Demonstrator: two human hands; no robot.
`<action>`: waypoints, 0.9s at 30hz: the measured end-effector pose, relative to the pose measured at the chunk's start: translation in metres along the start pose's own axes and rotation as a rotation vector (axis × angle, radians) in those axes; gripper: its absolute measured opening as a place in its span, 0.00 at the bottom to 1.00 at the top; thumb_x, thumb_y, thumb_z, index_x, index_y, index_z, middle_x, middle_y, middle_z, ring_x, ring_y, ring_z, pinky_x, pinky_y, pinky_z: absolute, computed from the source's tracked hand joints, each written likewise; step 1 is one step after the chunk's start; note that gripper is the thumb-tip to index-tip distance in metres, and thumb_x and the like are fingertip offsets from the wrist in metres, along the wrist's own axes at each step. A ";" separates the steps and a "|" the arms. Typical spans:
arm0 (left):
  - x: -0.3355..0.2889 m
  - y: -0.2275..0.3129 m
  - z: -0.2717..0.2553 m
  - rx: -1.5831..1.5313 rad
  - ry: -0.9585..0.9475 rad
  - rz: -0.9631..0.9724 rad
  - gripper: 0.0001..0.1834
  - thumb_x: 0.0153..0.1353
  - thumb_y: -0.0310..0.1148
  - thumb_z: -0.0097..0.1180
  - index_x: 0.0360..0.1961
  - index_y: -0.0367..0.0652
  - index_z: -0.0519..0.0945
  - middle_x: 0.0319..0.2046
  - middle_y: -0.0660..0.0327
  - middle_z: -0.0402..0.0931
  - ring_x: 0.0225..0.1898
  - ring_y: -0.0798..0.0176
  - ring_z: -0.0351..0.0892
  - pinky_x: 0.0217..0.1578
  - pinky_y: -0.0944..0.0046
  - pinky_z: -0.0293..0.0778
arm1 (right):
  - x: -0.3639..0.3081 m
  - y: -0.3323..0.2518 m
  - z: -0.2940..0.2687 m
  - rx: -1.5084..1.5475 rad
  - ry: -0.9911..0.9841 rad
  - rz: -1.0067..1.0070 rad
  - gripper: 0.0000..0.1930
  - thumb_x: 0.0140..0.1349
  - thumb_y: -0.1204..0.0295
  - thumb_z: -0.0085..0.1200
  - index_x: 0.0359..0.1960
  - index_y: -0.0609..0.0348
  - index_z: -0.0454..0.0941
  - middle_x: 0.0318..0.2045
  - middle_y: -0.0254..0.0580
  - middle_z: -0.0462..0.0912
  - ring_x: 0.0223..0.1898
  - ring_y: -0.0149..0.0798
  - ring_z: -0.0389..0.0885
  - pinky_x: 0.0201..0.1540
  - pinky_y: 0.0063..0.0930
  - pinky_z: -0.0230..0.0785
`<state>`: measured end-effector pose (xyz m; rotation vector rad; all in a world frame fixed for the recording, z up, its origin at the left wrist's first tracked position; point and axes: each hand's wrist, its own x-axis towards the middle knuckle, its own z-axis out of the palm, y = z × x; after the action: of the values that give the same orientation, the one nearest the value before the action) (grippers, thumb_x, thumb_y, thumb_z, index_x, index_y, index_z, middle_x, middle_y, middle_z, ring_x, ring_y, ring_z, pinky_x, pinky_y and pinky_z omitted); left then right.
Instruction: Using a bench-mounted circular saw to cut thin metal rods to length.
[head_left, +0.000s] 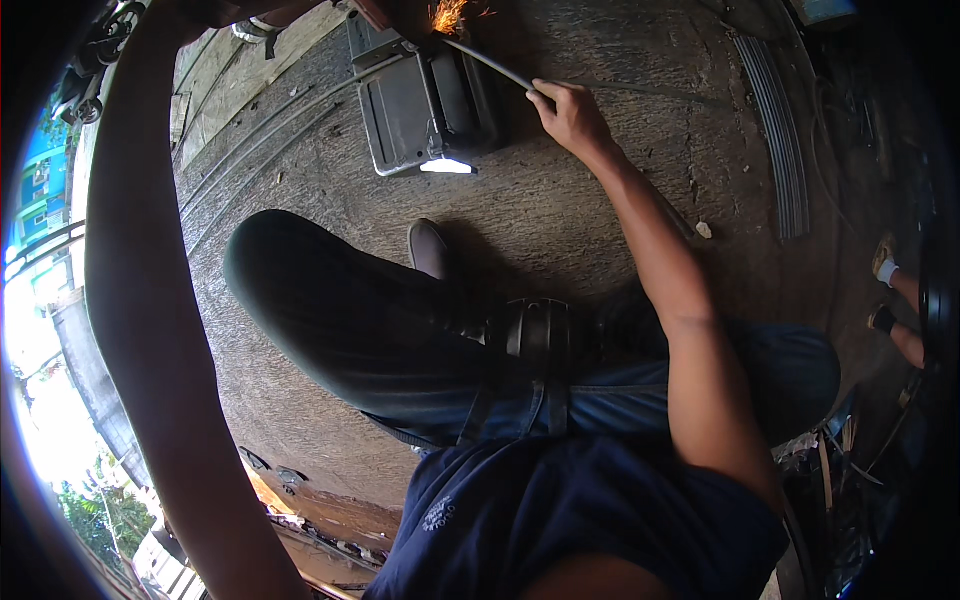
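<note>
Concrete floor (600, 200), rough and grey-brown, fills most of the head view and carries everything else. Over it lies the person's raised left leg (340, 310) in dark trousers, bent at the knee, with a brown shoe (428, 248) showing past it and a black strap or belt (535, 345) crossing the lap above a dark blue shirt (560, 510). The left arm (150, 300) runs as a long dark band up the left side of the picture to the top edge; the left hand itself is cut off at that rim, so I cannot tell whether it is apart or closed, nor what it touches.

A dark metal box (425, 115), like a machine casing, stands on the floor near the top centre, with a bright glare on its lower edge. A set of ribbed curved strips (775, 130) lies on the floor well to the right.

The right hand (570, 115) reaches forward just right of the box, fingers curled together and clamped on the near end of a thin grey rod (490, 65). The rod slants up and left over the box's top corner, and orange sparks (450, 15) burst at its far end by the top edge. Another person's feet (885, 290) show at the far right.
</note>
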<state>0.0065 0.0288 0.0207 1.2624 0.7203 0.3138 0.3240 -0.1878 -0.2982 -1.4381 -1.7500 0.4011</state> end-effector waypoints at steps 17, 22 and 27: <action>0.006 -0.012 0.057 0.333 0.343 0.097 0.23 0.63 0.37 0.39 0.53 0.34 0.76 0.34 0.63 0.76 0.29 0.70 0.68 0.34 0.70 0.69 | -0.003 0.002 -0.002 -0.080 -0.005 -0.035 0.11 0.61 0.71 0.57 0.40 0.68 0.81 0.30 0.53 0.83 0.31 0.52 0.82 0.34 0.39 0.76; 0.002 -0.010 0.042 0.311 0.258 0.177 0.24 0.63 0.39 0.39 0.52 0.35 0.76 0.45 0.61 0.78 0.38 0.67 0.71 0.45 0.68 0.69 | 0.000 -0.003 -0.002 0.007 -0.116 0.107 0.18 0.62 0.66 0.59 0.44 0.72 0.80 0.40 0.59 0.83 0.43 0.52 0.84 0.44 0.37 0.78; -0.005 0.001 0.004 0.088 0.130 0.029 0.23 0.65 0.38 0.38 0.53 0.34 0.75 0.20 0.68 0.69 0.20 0.73 0.64 0.22 0.72 0.64 | 0.004 -0.002 -0.002 0.034 -0.180 0.129 0.20 0.62 0.62 0.58 0.45 0.70 0.80 0.40 0.59 0.83 0.43 0.52 0.83 0.45 0.38 0.77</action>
<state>0.0057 0.0237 0.0238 1.3459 0.8351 0.3945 0.3246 -0.1850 -0.2939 -1.5353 -1.7861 0.6430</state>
